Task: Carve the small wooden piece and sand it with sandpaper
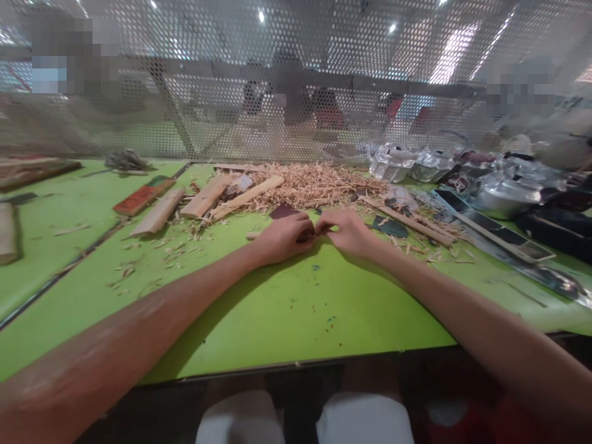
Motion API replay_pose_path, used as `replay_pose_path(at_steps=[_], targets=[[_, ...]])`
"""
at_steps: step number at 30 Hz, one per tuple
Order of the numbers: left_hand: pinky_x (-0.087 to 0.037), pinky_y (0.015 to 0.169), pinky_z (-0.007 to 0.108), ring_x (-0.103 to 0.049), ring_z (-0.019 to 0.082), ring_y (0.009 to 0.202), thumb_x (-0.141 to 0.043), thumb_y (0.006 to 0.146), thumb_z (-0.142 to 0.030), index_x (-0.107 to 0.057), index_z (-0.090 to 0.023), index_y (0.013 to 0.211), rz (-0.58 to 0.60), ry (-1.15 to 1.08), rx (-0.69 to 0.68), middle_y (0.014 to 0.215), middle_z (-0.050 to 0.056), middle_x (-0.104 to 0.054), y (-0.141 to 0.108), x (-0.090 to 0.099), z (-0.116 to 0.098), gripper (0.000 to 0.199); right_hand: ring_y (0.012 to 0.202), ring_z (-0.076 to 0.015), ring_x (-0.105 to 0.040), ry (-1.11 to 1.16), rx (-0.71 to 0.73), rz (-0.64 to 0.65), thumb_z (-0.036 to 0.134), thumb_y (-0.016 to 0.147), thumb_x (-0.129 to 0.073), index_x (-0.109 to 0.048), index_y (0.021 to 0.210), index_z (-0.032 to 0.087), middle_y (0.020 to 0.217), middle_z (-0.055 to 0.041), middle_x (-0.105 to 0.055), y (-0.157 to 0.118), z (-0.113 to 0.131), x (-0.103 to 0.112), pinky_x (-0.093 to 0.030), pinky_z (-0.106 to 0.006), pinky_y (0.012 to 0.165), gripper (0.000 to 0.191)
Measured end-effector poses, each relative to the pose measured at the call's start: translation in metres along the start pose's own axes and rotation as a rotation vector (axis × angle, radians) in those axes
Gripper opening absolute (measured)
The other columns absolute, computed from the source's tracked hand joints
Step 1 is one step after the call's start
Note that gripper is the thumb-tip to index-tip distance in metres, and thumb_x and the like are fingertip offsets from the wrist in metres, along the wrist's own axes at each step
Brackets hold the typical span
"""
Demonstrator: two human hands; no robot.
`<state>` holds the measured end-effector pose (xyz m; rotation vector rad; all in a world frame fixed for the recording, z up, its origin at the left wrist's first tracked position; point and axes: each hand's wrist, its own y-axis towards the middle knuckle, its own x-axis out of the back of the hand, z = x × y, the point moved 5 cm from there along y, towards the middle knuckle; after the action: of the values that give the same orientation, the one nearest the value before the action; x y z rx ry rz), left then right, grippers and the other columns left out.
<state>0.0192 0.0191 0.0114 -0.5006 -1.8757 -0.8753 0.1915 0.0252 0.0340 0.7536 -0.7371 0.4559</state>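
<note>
Both hands meet over the green table, fingertips almost touching. My left hand is closed, its fingers curled around something small and dark that I cannot make out. Thumb and finger of my right hand are pinched together beside it; what they grip, if anything, is hidden. A short end of a pale wooden stick shows at my left wrist, the rest of it covered by the hand. Just behind my left hand lies a dark reddish-brown sheet, which looks like sandpaper. A dark green sheet lies to the right of my right hand.
A heap of wood shavings spreads behind the hands, before a perforated metal screen. Wooden pieces and a red-painted block lie left. A long wooden strip, a framed tray and foil-wrapped bundles are right.
</note>
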Motion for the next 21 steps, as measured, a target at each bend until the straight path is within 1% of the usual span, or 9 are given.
replay_pose_path(at_steps=[2,4,7,10,13,16,21], targets=[[-0.054,0.079,0.033,-0.072,0.023,0.095,-0.071,0.105,-0.029,-0.073,-0.02,0.108,-0.009,-0.011,-0.004,0.11,0.01,-0.077,-0.001,0.0,-0.001,0.01,0.081,-0.0224,-0.069,-0.021,0.003,0.001,0.004,0.088,-0.063,-0.074,0.081,0.023,0.085,-0.0056,-0.081,0.0,-0.003,-0.002,-0.059,-0.037,0.08,0.023],[-0.052,0.077,0.032,-0.071,0.023,0.092,-0.072,0.104,-0.03,-0.07,-0.021,0.108,-0.013,-0.018,0.023,0.108,0.009,-0.077,-0.001,0.0,0.0,0.01,0.08,-0.0218,-0.069,-0.03,-0.008,0.008,0.003,0.086,-0.061,-0.073,0.079,0.023,0.084,-0.005,-0.08,0.0,-0.007,-0.003,-0.058,-0.037,0.079,0.025],[-0.047,0.072,0.031,-0.068,0.021,0.086,-0.072,0.105,-0.031,-0.064,-0.023,0.105,-0.016,-0.029,0.091,0.1,0.006,-0.075,0.0,0.0,0.003,0.011,0.08,-0.0217,-0.07,-0.019,-0.031,0.009,0.005,0.084,-0.063,-0.076,0.079,0.025,0.084,-0.0034,-0.081,0.0,-0.008,-0.002,-0.06,-0.037,0.081,0.025],[-0.046,0.072,0.031,-0.068,0.022,0.088,-0.069,0.107,-0.03,-0.06,-0.024,0.104,-0.019,-0.031,0.078,0.102,0.006,-0.075,0.0,0.0,0.004,0.01,0.079,-0.0225,-0.072,0.022,-0.042,-0.021,0.009,0.085,-0.067,-0.08,0.081,0.027,0.084,-0.0033,-0.082,-0.001,-0.004,0.004,-0.062,-0.038,0.082,0.022],[-0.046,0.073,0.032,-0.07,0.024,0.093,-0.066,0.109,-0.03,-0.061,-0.024,0.107,-0.009,-0.017,0.058,0.107,0.008,-0.076,0.001,-0.001,0.002,0.008,0.08,-0.0235,-0.074,0.09,-0.047,-0.052,0.012,0.086,-0.068,-0.082,0.082,0.026,0.085,-0.0046,-0.083,-0.003,0.001,0.01,-0.063,-0.039,0.081,0.02],[-0.046,0.074,0.034,-0.07,0.025,0.095,-0.063,0.111,-0.031,-0.061,-0.024,0.109,0.003,-0.005,0.052,0.109,0.009,-0.076,0.001,-0.001,0.001,0.008,0.079,-0.0243,-0.076,0.127,-0.05,-0.039,0.017,0.086,-0.074,-0.082,0.082,0.027,0.085,-0.0051,-0.084,-0.003,0.002,0.012,-0.063,-0.039,0.079,0.013],[-0.047,0.076,0.035,-0.07,0.026,0.096,-0.062,0.111,-0.031,-0.062,-0.023,0.111,0.015,0.027,0.085,0.109,0.01,-0.076,0.003,-0.001,0.001,0.007,0.08,-0.0245,-0.074,0.048,-0.085,-0.057,0.014,0.083,-0.069,-0.083,0.083,0.025,0.086,-0.0058,-0.084,-0.002,-0.01,0.013,-0.064,-0.041,0.082,0.018]])
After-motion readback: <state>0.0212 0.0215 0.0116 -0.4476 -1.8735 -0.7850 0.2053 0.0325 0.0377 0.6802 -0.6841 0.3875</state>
